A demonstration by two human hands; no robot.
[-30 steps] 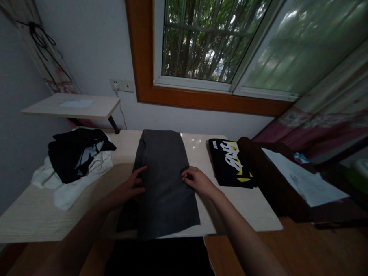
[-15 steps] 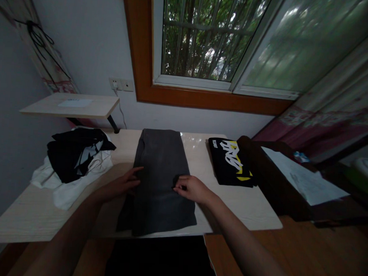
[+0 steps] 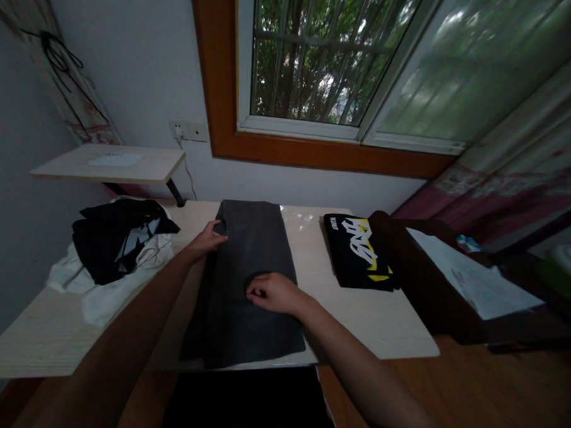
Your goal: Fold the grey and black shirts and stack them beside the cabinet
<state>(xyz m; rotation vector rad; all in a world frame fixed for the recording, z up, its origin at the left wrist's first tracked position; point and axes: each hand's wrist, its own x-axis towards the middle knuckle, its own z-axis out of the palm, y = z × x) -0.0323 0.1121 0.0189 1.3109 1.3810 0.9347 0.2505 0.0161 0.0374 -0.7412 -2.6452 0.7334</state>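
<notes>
Mid-frame, the part-open left hand [image 3: 207,240] and curled right hand [image 3: 273,293] seemingly steady the grey cloth [image 3: 256,238]; I can't tell if either grips.

There are two hands [image 3: 208,241], one grey garment [image 3: 251,238], one folded black garment [image 3: 338,257], one table [image 3: 365,328].

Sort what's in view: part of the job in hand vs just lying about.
In the job:
gray cloth, left grip at its left edge, right grip over its middle
table under it

Seemingly just lying about:
black clothing on white cloth, left
folded black garment with white-and-yellow print, right
paper on the shelf
sheet on dark furniture
</notes>
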